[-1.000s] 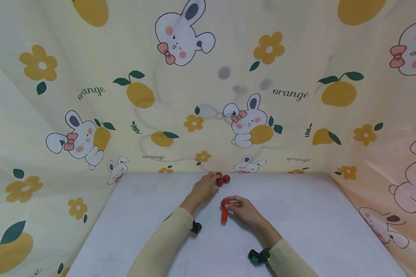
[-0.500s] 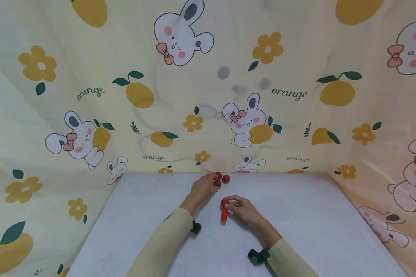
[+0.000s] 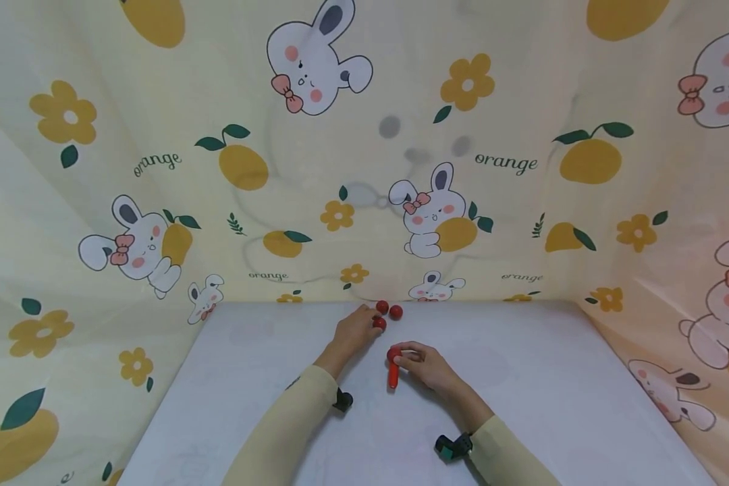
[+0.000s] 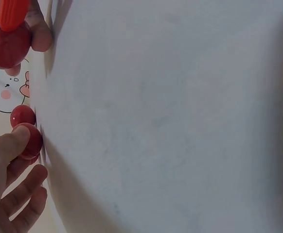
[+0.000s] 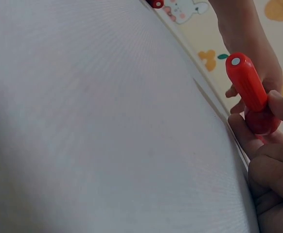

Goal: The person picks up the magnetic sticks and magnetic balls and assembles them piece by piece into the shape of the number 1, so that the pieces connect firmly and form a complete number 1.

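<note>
My left hand (image 3: 354,332) pinches a red ball (image 3: 379,324) between thumb and fingers, near the table's far edge. Two more red balls, a left one (image 3: 382,307) and a right one (image 3: 396,312), lie just beyond it. In the left wrist view the thumb covers part of the pinched ball (image 4: 34,143). Closer in, my right hand (image 3: 426,366) holds another red ball (image 3: 393,353) in its thumb and fingers. A short orange-red stick (image 5: 246,81) with a white dot on its end stands out from that ball; whether they are one piece I cannot tell.
The white table (image 3: 267,351) runs back to a cloth backdrop (image 3: 316,148) printed with rabbits, oranges and flowers. This cloth also rises at both sides. Each wrist carries a small black camera, one left camera (image 3: 343,399) and one right camera (image 3: 453,448).
The ball in my left hand has moved slightly toward me and left, away from the other two balls. My right hand and the stick stay nearly still.
</note>
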A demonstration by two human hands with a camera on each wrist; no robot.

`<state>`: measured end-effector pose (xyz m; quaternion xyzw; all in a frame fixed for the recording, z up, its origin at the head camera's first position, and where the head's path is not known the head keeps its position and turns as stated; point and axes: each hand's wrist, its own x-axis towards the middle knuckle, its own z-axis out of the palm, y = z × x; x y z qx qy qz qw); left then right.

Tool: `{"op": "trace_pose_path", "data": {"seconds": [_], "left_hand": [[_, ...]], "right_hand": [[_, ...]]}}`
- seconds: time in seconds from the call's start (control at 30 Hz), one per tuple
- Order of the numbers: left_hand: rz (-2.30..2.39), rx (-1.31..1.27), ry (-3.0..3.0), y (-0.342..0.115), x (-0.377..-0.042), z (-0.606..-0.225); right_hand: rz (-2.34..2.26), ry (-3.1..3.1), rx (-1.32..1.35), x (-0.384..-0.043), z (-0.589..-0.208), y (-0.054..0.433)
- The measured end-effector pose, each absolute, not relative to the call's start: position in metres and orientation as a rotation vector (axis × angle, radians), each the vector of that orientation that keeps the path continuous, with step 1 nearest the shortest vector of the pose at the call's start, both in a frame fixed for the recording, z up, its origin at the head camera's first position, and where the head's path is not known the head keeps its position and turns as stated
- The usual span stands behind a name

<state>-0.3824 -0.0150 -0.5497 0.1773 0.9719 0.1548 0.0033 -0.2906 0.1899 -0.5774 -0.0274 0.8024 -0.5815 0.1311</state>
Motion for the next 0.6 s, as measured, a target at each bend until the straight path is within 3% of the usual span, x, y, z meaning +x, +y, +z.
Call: {"op": "trace_pose_path", "data": {"seconds": [0.6], "left_hand": [[0.945,0.519,2.925,-0.038,-0.354,-0.541]], "right_hand": [[-1.712,2.296,-0.029,-0.289,-0.575,0.189]]}}
